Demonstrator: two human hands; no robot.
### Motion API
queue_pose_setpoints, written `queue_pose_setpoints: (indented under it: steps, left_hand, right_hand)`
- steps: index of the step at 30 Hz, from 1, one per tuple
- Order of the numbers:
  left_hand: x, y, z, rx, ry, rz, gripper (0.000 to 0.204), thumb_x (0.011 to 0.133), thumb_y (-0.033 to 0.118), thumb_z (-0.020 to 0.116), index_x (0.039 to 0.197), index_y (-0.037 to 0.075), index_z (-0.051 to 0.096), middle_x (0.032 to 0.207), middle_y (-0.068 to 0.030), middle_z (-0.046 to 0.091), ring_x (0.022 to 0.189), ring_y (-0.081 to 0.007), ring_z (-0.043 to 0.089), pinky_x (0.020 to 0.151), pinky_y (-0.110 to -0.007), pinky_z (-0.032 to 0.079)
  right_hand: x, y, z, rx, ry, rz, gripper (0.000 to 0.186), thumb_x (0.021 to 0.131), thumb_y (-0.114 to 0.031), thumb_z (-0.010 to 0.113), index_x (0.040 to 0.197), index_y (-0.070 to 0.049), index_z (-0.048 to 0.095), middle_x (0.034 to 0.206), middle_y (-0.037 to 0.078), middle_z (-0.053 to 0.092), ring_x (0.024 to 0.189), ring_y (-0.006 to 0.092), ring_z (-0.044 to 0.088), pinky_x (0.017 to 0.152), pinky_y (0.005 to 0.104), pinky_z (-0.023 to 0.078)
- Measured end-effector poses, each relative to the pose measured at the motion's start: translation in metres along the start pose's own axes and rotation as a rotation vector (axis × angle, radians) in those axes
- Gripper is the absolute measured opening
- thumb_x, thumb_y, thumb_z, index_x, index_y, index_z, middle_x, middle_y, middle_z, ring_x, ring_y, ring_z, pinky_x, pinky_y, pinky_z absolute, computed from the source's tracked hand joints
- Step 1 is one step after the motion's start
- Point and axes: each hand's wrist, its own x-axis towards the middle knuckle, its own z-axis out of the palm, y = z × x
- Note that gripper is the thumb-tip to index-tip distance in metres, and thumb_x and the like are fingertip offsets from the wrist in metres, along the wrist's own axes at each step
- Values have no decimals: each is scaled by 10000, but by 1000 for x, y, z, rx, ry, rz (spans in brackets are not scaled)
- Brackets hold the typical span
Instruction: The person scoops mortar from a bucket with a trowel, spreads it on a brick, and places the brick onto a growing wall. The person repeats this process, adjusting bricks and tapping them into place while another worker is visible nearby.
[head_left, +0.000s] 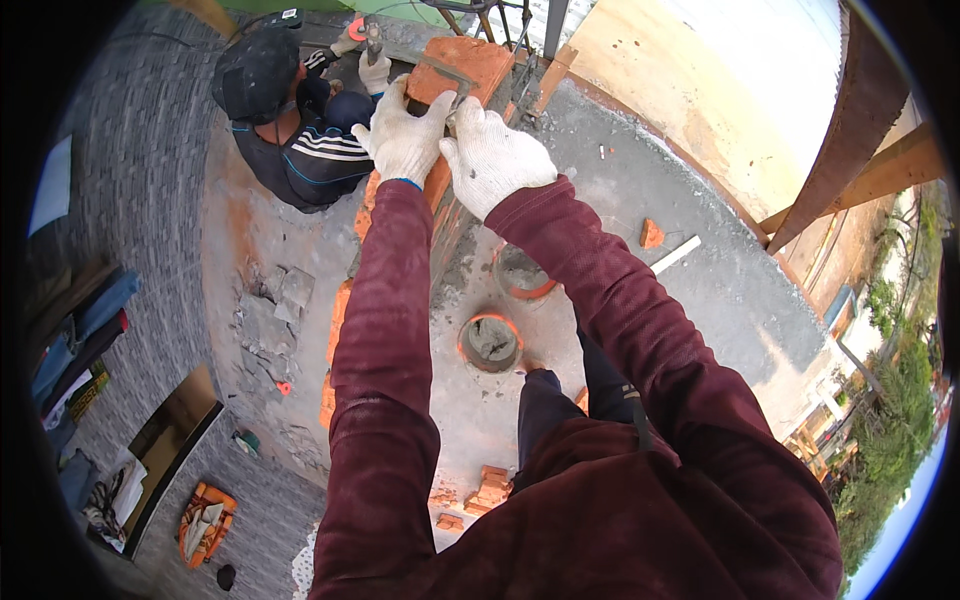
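Left hand [405, 140], gloved in white, at the top of a brick wall [438, 186], thumb and fingers parted in a broad gap; right hand [505, 165], likewise gloved, close to its right, fingers curled inward; the fingertips are partly hidden, so whether either hand has hold of anything cannot be told; orange bricks [478, 60] directly beyond both hands, a grey strip across their upper face; a co-worker [305, 150] in a black cap and striped dark jacket, to the left of the left hand, gloved hands near a tool [374, 42]; nearer the body than the right hand, two orange-rimmed buckets, one [490, 342] with grey mortar inside, the other [524, 272] partly behind the right sleeve; well to the right of that hand, a brick fragment [652, 234] and a white stick [676, 255] on the grey floor [725, 300].
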Motion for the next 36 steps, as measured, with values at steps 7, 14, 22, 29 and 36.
queue_pose_setpoints:
  steps: [7,14,22,29,36]
  left_hand:
    - [-1,-1,3,21,35,49,898,744,660,713,1422,82,604,1343,-179,674,1276,-346,617,1228,-604,98]
    - [2,2,5,36,19,53,906,748,683,708,1423,87,610,1357,-200,660,1277,-350,620,1226,-623,96]
    - [-2,-15,9,74,81,112,902,803,693,673,1505,144,536,1373,-187,653,1304,-355,603,1233,-643,99]
    - [-3,-9,14,71,98,148,893,823,683,656,1505,122,530,1559,-187,492,1413,-343,508,1236,-622,109]
    - [-6,-2,4,71,15,31,898,798,703,667,1475,123,564,1458,-166,593,1356,-326,560,1234,-616,106]
  right_hand:
    - [-2,2,0,48,-17,54,370,1025,-297,557,1163,37,478,970,276,690,892,417,727,735,460,601]
    - [3,1,3,88,-44,85,370,1025,-290,558,1145,55,496,930,302,691,899,437,718,753,487,591]
    - [2,25,-30,228,3,-86,433,1042,-384,517,1088,43,569,881,295,699,906,451,706,788,496,554]
    - [-3,45,-53,225,22,-76,400,1054,-372,508,1109,20,569,879,279,697,877,462,703,767,498,553]
    - [0,11,-21,104,-7,-28,354,1032,-299,542,1085,51,547,862,280,705,872,434,721,763,483,578]
